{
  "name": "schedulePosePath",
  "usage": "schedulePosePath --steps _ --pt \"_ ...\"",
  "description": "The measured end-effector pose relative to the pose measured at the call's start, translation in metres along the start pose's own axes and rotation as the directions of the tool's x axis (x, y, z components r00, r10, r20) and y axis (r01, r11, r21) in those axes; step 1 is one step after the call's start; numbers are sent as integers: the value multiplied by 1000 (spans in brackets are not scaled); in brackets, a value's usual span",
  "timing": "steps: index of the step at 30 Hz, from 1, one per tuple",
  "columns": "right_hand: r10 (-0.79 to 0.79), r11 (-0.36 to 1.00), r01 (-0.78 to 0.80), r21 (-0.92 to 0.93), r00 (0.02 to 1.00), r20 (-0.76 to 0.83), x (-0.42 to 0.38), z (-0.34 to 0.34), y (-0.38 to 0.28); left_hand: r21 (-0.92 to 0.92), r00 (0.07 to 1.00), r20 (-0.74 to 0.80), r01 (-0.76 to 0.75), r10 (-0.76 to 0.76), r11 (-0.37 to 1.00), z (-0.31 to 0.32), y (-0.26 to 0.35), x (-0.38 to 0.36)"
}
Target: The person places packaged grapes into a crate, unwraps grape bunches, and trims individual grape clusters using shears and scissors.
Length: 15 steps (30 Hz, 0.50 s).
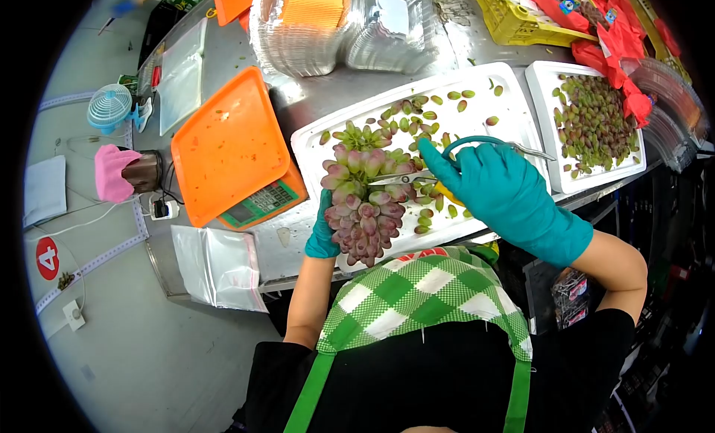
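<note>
My left hand (322, 228), in a teal glove, holds a large bunch of purple-green grapes (365, 209) over a white foam tray (316, 139); its fingers are mostly hidden behind the fruit. With my right hand (510, 198), also gloved, I grip scissors (395, 178) with a yellow handle. Their blades reach into the upper middle of the bunch; whether they are closed on a stem cannot be made out. Loose grapes (428, 115) lie scattered in the tray. Beside the right glove is a curved blue handle (477, 139) with a metal tip.
At the left, an orange tray (231, 146) rests on a scale (261, 204). Stacked clear plastic boxes (298, 42) stand behind. A second foam tray (546, 98) at the right holds many loose grapes. Beyond it is a yellow crate (514, 20). Plastic bags (220, 265) overhang the table's front edge.
</note>
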State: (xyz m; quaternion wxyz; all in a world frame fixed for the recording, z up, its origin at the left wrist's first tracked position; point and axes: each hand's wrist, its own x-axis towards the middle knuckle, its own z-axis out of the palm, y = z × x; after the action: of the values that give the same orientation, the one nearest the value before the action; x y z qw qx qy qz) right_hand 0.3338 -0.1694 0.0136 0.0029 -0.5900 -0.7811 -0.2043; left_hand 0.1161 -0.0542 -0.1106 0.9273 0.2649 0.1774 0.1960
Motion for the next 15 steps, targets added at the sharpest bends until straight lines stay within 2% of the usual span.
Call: schedulePosePath --steps 3,4,6,8,11,14,15 --pt "-67 993 60 -98 996 -67 3 3 -1 -30 999 36 -7 8 1000 3 -1 2" --pt "-60 993 55 -109 997 -43 4 1 -2 -39 998 64 -16 18 999 0 -3 3" --pt "-45 990 46 -130 999 4 6 -1 -4 -158 992 128 18 2 987 -5 -8 6" --pt "-43 990 44 -135 999 10 6 -1 -5 -366 978 205 113 -38 924 -5 -10 8" --pt "-22 990 25 -139 1000 22 6 -1 -9 -377 993 113 86 -47 922 10 -7 4" --pt "-13 991 18 -132 999 40 3 3 -13 -436 986 165 110 -41 893 9 -10 6" --pt "-13 991 19 -129 999 48 2 4 -14 -356 992 74 118 -98 927 10 -8 6"
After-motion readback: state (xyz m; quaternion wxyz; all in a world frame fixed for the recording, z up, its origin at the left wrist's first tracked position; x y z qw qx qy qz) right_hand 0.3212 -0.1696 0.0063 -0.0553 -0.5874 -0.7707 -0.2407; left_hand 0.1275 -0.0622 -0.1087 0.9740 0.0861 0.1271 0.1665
